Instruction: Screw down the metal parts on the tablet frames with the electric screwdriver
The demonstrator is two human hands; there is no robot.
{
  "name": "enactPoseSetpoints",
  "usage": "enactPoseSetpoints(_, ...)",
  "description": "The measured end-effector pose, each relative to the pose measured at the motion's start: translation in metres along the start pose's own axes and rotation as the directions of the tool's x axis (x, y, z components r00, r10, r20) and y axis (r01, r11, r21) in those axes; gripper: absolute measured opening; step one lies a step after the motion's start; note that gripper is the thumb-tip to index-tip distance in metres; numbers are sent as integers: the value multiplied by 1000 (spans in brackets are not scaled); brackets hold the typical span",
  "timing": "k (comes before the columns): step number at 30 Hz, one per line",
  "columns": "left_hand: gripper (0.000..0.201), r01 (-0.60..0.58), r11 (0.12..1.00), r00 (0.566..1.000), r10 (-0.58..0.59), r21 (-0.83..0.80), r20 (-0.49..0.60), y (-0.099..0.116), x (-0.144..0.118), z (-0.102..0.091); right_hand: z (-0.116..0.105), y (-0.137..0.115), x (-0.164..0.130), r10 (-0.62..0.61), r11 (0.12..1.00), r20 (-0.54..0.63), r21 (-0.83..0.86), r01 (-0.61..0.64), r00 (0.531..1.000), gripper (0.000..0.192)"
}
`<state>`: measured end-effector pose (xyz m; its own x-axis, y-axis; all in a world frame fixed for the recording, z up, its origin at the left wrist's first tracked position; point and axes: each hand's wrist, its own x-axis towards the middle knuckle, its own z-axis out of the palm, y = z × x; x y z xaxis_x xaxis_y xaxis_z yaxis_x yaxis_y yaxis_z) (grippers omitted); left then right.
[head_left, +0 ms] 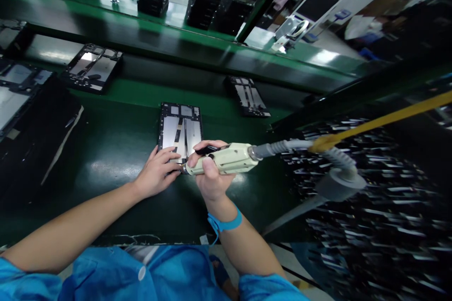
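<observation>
On the green bench (116,150), the left hand (157,171) presses flat on a tablet frame (180,127) while the right hand (210,174) (blue wrist strap) grips an electric screwdriver (226,159).

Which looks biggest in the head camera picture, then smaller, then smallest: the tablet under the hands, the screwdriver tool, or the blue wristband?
1. Tablet frame and electric screwdriver: they look about equal, and the right hand hides part of the tool, so I won't rank them.
2. Blue wristband, clearly smallest.
</observation>
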<state>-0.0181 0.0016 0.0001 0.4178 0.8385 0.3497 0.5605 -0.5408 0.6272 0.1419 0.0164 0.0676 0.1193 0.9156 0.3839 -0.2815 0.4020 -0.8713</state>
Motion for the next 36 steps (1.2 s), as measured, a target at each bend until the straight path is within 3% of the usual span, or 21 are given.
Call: enactPoseSetpoints(36,10,14,999,1000,-14,-33,4,-1,1,0,-1,1,-4,18,999,21,44,-19,1000,29)
